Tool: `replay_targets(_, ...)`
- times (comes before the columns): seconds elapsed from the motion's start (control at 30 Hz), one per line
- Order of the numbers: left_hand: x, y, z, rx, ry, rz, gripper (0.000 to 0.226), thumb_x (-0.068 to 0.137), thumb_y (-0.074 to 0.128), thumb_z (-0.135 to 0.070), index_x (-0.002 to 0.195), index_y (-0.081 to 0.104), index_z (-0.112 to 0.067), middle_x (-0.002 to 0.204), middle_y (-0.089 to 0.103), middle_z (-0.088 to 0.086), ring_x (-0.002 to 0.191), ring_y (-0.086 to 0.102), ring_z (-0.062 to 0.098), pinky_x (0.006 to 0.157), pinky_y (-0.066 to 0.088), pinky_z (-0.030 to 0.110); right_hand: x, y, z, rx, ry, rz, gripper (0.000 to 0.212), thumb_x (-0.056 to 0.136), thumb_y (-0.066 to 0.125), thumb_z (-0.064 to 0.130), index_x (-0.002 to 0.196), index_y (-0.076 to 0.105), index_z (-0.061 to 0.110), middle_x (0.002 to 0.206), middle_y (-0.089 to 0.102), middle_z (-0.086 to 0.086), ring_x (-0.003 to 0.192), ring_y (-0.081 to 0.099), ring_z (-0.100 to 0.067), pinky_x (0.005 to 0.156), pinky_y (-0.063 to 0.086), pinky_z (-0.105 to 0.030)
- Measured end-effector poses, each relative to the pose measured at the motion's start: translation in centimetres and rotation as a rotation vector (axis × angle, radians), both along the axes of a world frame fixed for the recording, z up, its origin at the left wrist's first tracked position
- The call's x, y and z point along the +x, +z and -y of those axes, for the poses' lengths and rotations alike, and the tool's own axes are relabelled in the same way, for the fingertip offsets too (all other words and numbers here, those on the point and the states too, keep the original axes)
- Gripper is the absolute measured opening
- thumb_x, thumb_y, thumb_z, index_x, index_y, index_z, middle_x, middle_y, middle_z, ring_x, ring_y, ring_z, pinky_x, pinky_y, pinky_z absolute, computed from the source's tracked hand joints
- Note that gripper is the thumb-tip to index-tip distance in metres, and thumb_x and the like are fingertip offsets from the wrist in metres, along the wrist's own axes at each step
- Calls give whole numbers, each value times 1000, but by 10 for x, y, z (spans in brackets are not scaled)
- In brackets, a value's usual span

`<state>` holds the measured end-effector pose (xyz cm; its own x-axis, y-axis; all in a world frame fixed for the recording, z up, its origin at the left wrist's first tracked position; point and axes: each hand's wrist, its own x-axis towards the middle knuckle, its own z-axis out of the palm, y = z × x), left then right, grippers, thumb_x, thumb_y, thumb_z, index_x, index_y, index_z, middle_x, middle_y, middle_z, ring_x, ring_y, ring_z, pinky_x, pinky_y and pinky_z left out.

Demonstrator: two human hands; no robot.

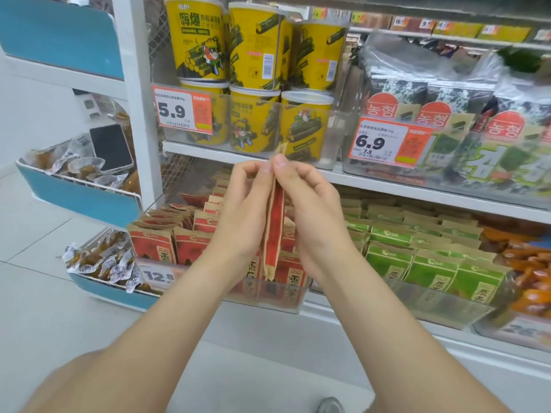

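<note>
Red-and-kraft, the packet [273, 225] stood edge-on between both hands, above the bin [277, 296] of like packets. The left hand [243, 210] and right hand [310, 213] pinched its top edge. Such a thin grip could likely slip, dropping it crooked among the others.

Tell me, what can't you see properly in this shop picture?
All in the head view:
- Red packet: front print hidden, held edge-on between the left hand and right hand.
- 12.8 price tag: right part covered by the left forearm.
- Top-shelf price labels: too small and blurred.
- Shoe: cut off by the bottom edge.
</note>
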<state>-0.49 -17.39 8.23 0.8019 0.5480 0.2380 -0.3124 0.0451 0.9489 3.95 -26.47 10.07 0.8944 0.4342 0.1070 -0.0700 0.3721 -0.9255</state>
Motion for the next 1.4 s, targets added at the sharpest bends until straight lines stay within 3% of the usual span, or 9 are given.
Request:
replay_targets(0.13, 0, -1, 3, -120, -75, 28, 47, 104, 59, -44, 131, 61, -5, 128, 71, 25, 123, 69, 40, 108, 53, 63, -3, 1, 0, 21, 16, -35, 43, 96, 80, 34, 120, 68, 1, 96, 75, -9, 85, 72, -20, 79, 59, -36)
replay_targets(0.23, -4, 1, 4, -136, -43, 47, 41, 97, 65, -44, 120, 64, -11, 127, 71, 26, 116, 71, 41, 95, 55, 54, -2, 1, 2, 17, 22, -27, 49, 96, 79, 38, 124, 68, 0, 96, 75, -8, 85, 72, -21, 78, 59, -36)
replay_targets(0.37, -8, 0, 4, 36, 26, 41, 29, 106, 63, -42, 114, 63, -14, 102, 76, 6, 91, 71, 14, 80, 52, 36, 1, 1, 4, 26, 46, -57, 50, 98, 78, 38, 126, 68, -2, 99, 74, -12, 85, 71, -21, 67, 60, -31)
replay_targets(0.5, -10, -1, 4, 283, 144, 36, 25, 113, 51, -35, 103, 61, -14, 80, 65, -14, 75, 61, 4, 71, 47, 25, 2, -6, -1, 4, -6, -42, 31, 94, 83, 35, 108, 76, 8, 97, 78, -16, 88, 73, -23, 83, 61, -42)
replay_targets(0.63, -12, -3, 1, 386, 173, 20, 28, 117, 38, -27, 97, 53, -14, 76, 55, -12, 72, 51, 7, 66, 42, 26, 4, -10, -7, 20, -69, -25, 15, 100, 77, 25, 100, 79, 11, 88, 74, -9, 82, 66, -20, 80, 55, -39)
replay_targets(0.93, -12, -2, -14, 419, 96, 13, 28, 118, 39, -21, 102, 58, -9, 86, 59, -2, 77, 53, 10, 70, 45, 25, 6, -13, -7, -70, -109, 83, 28, 100, 76, 30, 101, 81, 2, 101, 78, -26, 82, 69, -24, 79, 59, -40)
replay_targets(1.13, -12, -3, -21, 286, 148, 2, 26, 116, 40, -28, 95, 54, -23, 89, 62, -2, 82, 55, 18, 77, 46, 42, 12, -11, 0, -327, 30, 243, 20, 95, 81, 29, 104, 72, 14, 103, 79, -6, 87, 70, -7, 77, 54, -22)
replay_targets(1.23, -14, -1, -23, 215, 178, 29, 23, 116, 44, -29, 102, 58, -17, 105, 71, 15, 94, 65, 32, 91, 54, 59, 9, -15, -1, -417, 112, 245, 30, 96, 78, 44, 110, 64, 22, 112, 79, -3, 98, 77, -21, 86, 61, -36)
replay_targets(1.4, -18, 3, -26, 199, 53, 64, 15, 110, 61, -28, 112, 65, -13, 107, 74, 7, 96, 70, 19, 86, 57, 51, 6, -11, -1, -289, -28, 354, 41, 105, 66, 44, 108, 60, 4, 92, 76, -22, 74, 69, -31, 74, 59, -61)
